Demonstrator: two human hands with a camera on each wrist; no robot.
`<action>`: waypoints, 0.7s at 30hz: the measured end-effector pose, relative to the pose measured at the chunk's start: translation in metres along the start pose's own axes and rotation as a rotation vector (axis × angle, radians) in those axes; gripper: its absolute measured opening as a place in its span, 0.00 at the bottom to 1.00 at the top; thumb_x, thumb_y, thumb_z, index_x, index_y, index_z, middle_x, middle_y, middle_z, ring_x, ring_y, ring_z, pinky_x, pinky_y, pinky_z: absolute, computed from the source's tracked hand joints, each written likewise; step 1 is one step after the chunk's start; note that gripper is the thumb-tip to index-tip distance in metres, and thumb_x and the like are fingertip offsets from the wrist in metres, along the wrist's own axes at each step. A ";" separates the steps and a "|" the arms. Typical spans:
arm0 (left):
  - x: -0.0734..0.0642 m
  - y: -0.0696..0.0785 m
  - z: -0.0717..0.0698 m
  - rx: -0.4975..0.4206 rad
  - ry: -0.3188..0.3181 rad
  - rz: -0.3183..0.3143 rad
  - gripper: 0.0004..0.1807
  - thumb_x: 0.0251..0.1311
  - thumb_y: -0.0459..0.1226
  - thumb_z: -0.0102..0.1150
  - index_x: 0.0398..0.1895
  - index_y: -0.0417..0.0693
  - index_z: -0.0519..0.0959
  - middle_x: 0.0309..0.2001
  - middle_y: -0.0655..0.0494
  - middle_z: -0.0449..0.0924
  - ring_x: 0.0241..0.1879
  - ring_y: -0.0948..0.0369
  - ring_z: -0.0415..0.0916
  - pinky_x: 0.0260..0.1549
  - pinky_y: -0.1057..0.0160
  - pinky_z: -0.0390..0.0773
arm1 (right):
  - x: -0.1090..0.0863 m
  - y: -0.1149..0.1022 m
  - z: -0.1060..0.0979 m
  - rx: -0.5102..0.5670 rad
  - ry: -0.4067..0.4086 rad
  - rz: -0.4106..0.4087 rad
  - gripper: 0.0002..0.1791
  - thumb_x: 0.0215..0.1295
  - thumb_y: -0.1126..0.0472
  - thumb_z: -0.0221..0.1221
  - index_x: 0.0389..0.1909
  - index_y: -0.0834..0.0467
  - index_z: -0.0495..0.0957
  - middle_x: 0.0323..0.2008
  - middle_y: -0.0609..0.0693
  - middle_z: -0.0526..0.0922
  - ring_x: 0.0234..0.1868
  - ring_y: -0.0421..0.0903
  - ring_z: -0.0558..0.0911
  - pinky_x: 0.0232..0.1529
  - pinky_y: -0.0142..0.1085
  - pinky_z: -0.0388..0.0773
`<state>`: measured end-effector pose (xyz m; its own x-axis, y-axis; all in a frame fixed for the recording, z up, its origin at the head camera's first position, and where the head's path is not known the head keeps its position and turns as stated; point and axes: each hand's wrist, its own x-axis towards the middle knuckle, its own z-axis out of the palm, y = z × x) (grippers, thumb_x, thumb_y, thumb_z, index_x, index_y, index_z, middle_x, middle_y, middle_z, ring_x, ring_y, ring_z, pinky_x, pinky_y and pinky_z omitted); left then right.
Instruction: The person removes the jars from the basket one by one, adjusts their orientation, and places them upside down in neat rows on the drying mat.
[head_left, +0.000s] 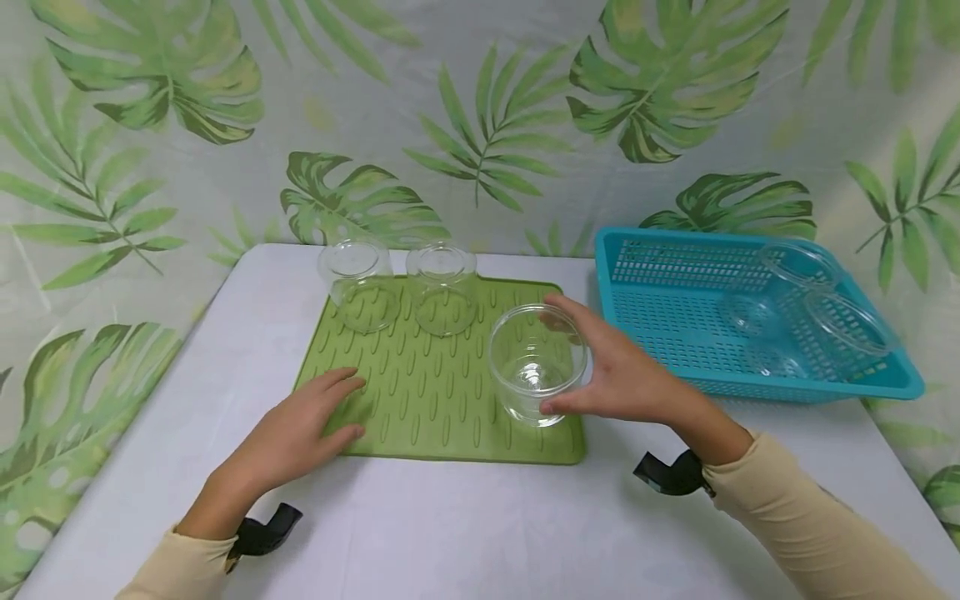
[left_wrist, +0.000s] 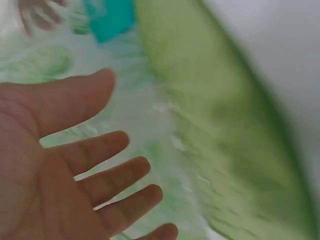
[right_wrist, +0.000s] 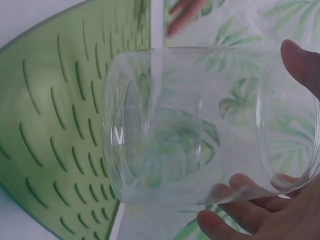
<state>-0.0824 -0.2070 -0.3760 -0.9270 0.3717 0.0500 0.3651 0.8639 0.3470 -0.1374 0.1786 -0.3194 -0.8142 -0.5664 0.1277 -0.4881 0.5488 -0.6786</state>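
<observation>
My right hand [head_left: 618,367] grips a clear glass jar [head_left: 528,362] near its rim, thumb on one side and fingers on the other. The jar is upright over the right part of a green ridged mat [head_left: 431,417]; whether its base [right_wrist: 120,135] touches the mat I cannot tell. My left hand [head_left: 300,429] hovers with spread fingers around the mat's front left corner and holds nothing; in the left wrist view its palm [left_wrist: 25,165] shows bare. Two more glass jars [head_left: 360,292] [head_left: 442,292] stand side by side at the back left of the mat.
A blue perforated plastic basket [head_left: 660,367] stands at the right, with two glass jars [head_left: 847,325] [head_left: 798,267] leaning in its right end. White cloth covers the table [head_left: 450,525]. A leaf-print curtain [head_left: 510,125] hangs behind.
</observation>
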 end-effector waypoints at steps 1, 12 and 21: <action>0.004 0.007 -0.003 -0.015 0.018 0.018 0.32 0.62 0.43 0.65 0.67 0.40 0.70 0.70 0.40 0.68 0.69 0.40 0.66 0.64 0.38 0.71 | 0.000 0.000 0.002 0.004 0.001 0.007 0.65 0.41 0.51 0.80 0.78 0.50 0.48 0.72 0.53 0.68 0.73 0.55 0.67 0.66 0.63 0.69; 0.044 0.073 -0.016 -0.119 0.170 0.244 0.30 0.64 0.42 0.64 0.68 0.45 0.71 0.68 0.48 0.73 0.69 0.49 0.69 0.66 0.46 0.72 | 0.003 -0.008 0.021 -0.029 0.021 -0.002 0.66 0.38 0.49 0.81 0.75 0.55 0.49 0.70 0.55 0.66 0.65 0.54 0.72 0.58 0.55 0.79; 0.059 0.090 -0.015 -0.211 0.151 0.295 0.33 0.66 0.45 0.61 0.70 0.44 0.67 0.70 0.47 0.70 0.71 0.51 0.67 0.68 0.46 0.70 | 0.004 -0.008 0.027 -0.119 0.104 -0.107 0.64 0.37 0.48 0.81 0.74 0.57 0.54 0.68 0.56 0.68 0.65 0.53 0.72 0.59 0.54 0.78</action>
<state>-0.1056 -0.1123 -0.3276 -0.7925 0.5260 0.3085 0.6070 0.6321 0.4816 -0.1288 0.1557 -0.3330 -0.7810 -0.5619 0.2725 -0.6020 0.5612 -0.5681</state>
